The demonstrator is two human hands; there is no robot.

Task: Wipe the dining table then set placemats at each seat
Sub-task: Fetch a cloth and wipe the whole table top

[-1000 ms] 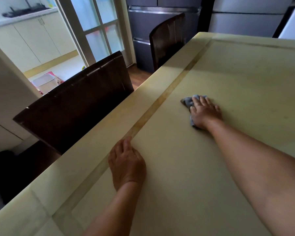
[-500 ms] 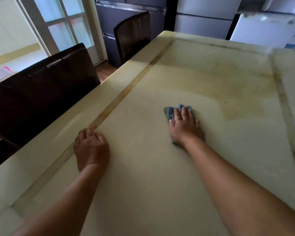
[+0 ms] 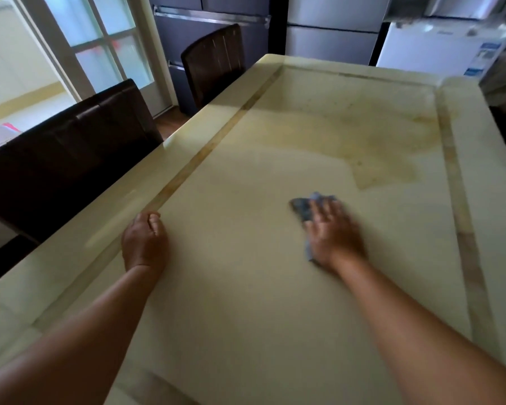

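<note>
wiping step in hand, placemats not in view anywhere. right hand [image 3: 332,232] lies flat with fingers extended, pressing a blue-grey cloth [image 3: 303,210] onto the worktop [image 3: 246,287]; cloth pokes out past the fingertips and a bit at the wrist side. it sits mid-worktop, right of centre, just short of the yellowed stained patch [image 3: 371,144] toward the far right. hand is motion-blurred, so the grip detail is soft, but it reads as palm-down pressure, not a pinch. left hand [image 3: 145,244] rests on the worktop near the brown inlay strip [image 3: 205,157] on the left side, fingers curled under, holding nothing, looks like a brace.

how to do it well, my read:
- keep the palm flat and the cloth bunched under it, so pressure spreads and edges don't drag loose.
- overlapping passes, working toward the stained patch; that area likely needs slower strokes and more pressure.
- follow the inlay strips and the outer border too, grime tends to sit in those seams.
- keep the left hand as a brace while leaning for the far end.
- two dark chairs [image 3: 70,159] are tucked on the left edge; wipe right up to that edge.
</note>
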